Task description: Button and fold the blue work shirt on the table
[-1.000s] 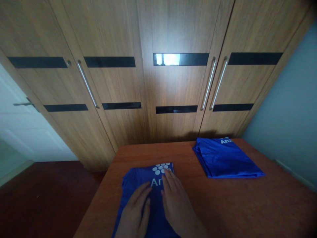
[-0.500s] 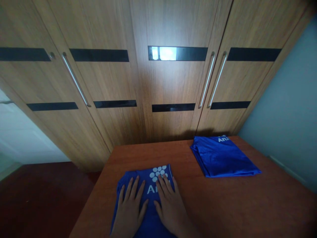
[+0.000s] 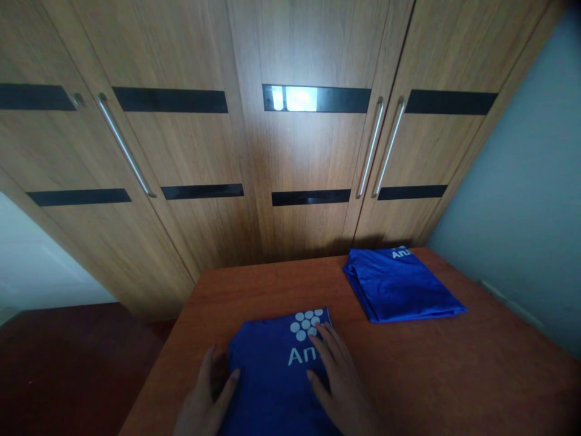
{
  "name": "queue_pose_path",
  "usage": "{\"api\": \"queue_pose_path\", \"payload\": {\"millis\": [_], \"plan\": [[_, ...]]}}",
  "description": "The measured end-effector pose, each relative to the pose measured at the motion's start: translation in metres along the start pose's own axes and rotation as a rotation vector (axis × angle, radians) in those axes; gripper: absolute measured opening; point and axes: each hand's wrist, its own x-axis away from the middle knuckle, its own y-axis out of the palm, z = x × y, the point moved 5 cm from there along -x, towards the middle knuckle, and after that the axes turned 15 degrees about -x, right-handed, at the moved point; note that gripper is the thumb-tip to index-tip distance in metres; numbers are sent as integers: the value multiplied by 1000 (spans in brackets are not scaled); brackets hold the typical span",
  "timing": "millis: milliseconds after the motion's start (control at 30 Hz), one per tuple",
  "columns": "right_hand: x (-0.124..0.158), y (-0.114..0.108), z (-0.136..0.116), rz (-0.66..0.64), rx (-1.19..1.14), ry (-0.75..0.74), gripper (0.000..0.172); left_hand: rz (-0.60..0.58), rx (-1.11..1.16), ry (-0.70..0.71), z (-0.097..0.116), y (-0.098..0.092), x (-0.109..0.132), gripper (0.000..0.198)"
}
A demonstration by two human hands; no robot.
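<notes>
In front of me lies a folded blue cloth (image 3: 267, 369), printed in white with a cluster of dots and part of a word. Its full shape is hidden by the folding. At its left edge is my left hand (image 3: 204, 396), thumb touching the cloth and the other fingers apart from the thumb, outside the edge. My right hand (image 3: 340, 381) rests over the right side with its fingers stretched out, covering the end of the print. Neither hand closes round the fabric.
Both hands work over a reddish-brown wooden table (image 3: 267, 281). A second folded blue cloth (image 3: 399, 287) with similar white print lies at the back right. Behind the table stands a wooden wardrobe (image 3: 308, 157) with long metal handles; a pale blue wall (image 3: 508, 212) is at the right.
My left hand has slid off the cloth's top to its left edge. My right hand has shifted right. The cloth appears further right, while the background has shifted slightly left.
</notes>
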Motion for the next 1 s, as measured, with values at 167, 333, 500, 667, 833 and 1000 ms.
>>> {"api": "queue_pose_path", "payload": {"millis": [167, 333, 500, 667, 833, 1000], "plan": [[-2, -18, 24, 194, -152, 305, 59, -100, 362, -150, 11, -11, -1, 93], [11, -29, 44, 92, -201, 535, 67, -250, 689, -336, 20, -14, 20, 77], [18, -29, 47, 37, -102, 567, 66, -368, 810, -375, 21, -8, 32, 60], [14, -28, 42, 59, -61, 413, 48, -577, 745, -253, 26, 10, 40, 49], [16, -24, 38, 67, -81, 384, 48, -510, 762, -202, 35, 12, 46, 55], [19, -21, 30, 135, -50, 369, 52, -504, 850, -264, 32, 20, 49, 92]]}}
